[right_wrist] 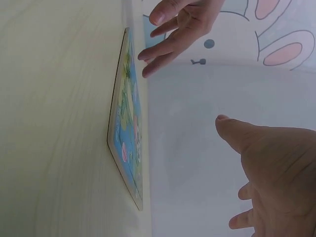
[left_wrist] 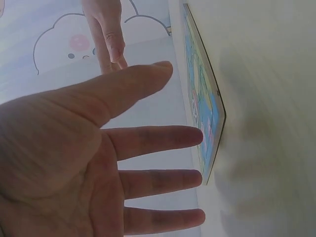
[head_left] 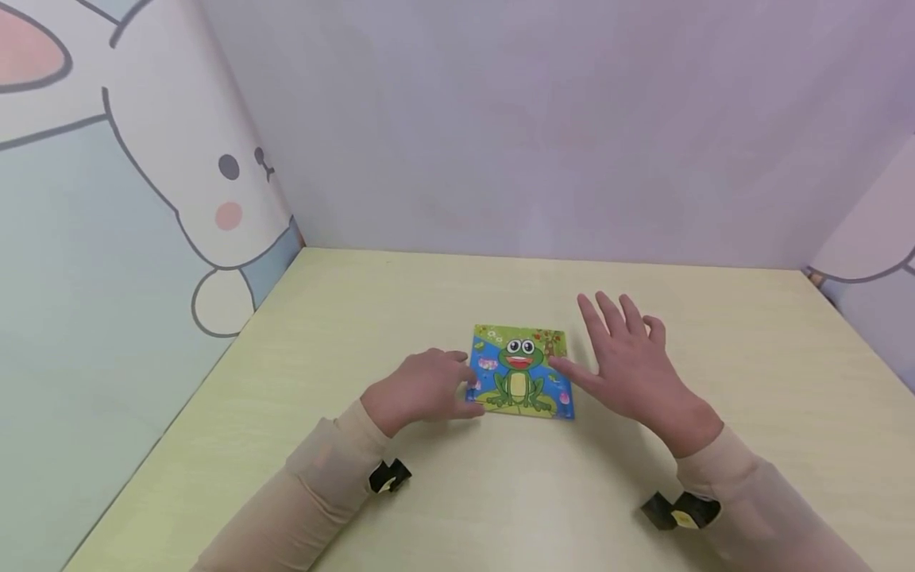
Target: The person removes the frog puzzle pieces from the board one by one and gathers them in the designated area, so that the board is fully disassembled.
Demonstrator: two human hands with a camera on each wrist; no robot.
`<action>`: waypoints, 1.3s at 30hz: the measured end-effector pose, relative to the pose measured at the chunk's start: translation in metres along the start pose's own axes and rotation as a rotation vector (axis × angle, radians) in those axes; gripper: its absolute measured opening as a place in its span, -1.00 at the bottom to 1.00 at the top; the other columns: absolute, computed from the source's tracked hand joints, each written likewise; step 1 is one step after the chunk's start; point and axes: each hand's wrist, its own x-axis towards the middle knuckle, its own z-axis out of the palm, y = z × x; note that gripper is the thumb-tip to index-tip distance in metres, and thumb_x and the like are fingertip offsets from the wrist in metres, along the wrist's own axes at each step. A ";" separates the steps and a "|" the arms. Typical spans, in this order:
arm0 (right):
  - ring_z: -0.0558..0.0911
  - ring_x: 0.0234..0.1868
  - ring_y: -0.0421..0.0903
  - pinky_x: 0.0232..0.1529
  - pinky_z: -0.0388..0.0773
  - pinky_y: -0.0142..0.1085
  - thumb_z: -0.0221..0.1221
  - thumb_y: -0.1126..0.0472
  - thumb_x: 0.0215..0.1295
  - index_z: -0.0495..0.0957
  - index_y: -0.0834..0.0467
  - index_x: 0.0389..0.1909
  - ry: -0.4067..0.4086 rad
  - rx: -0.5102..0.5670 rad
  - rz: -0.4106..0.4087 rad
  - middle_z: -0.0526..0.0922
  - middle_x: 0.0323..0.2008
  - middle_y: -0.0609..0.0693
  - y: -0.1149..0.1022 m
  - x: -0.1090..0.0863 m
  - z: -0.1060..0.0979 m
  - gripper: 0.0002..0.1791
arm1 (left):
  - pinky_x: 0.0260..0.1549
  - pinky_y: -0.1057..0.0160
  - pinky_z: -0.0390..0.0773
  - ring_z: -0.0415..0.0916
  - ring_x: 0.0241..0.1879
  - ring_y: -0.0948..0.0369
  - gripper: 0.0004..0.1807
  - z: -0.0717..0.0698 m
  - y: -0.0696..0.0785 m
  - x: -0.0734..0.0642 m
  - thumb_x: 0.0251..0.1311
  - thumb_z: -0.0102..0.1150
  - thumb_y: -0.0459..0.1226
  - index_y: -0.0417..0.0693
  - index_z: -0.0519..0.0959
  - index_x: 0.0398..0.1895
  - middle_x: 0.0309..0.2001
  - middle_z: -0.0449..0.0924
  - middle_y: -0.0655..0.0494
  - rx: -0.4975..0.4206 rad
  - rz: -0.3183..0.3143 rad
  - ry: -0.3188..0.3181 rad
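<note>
A square frog puzzle board lies flat on the table, with a green frog on a blue and green ground. In the head view my left hand is at its left edge, fingers spread and overlapping that side. The left wrist view shows the same hand with straight fingers and an empty palm beside the board. My right hand hovers over the board's right side, fingers fanned out, holding nothing. In the right wrist view its thumb and fingers stand apart from the board.
The pale wooden table reaches back to a plain lilac wall. A panel with a cartoon rabbit stands along the left side, and another printed panel is at the right. Small black devices sit at both wrists.
</note>
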 end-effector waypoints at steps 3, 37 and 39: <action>-0.02 0.60 0.48 0.36 0.02 0.42 0.14 -0.39 0.40 -0.04 0.22 0.67 0.001 0.000 0.001 0.08 0.61 0.38 -0.001 0.000 0.000 0.11 | 0.05 -0.07 0.70 0.56 0.32 -0.11 -0.53 0.001 0.000 0.000 0.32 0.34 0.14 0.10 0.75 0.12 0.42 0.54 -0.02 -0.003 0.015 0.001; 0.02 0.60 0.47 0.35 0.13 0.40 0.25 -0.27 0.40 0.02 0.19 0.67 0.009 0.020 -0.055 0.13 0.60 0.36 -0.008 0.003 0.015 0.05 | 0.45 -0.05 0.41 0.27 0.57 -0.06 -0.21 0.029 -0.021 -0.032 0.28 0.37 0.19 0.13 0.46 0.52 0.62 0.23 -0.06 -0.074 0.155 0.026; 0.03 0.60 0.47 0.36 0.13 0.40 0.25 -0.26 0.40 0.02 0.19 0.67 0.006 0.022 -0.056 0.14 0.60 0.36 -0.009 0.003 0.018 0.05 | 0.45 -0.06 0.41 0.27 0.57 -0.06 -0.22 0.030 -0.021 -0.034 0.28 0.37 0.18 0.11 0.48 0.50 0.62 0.24 -0.06 -0.083 0.174 0.030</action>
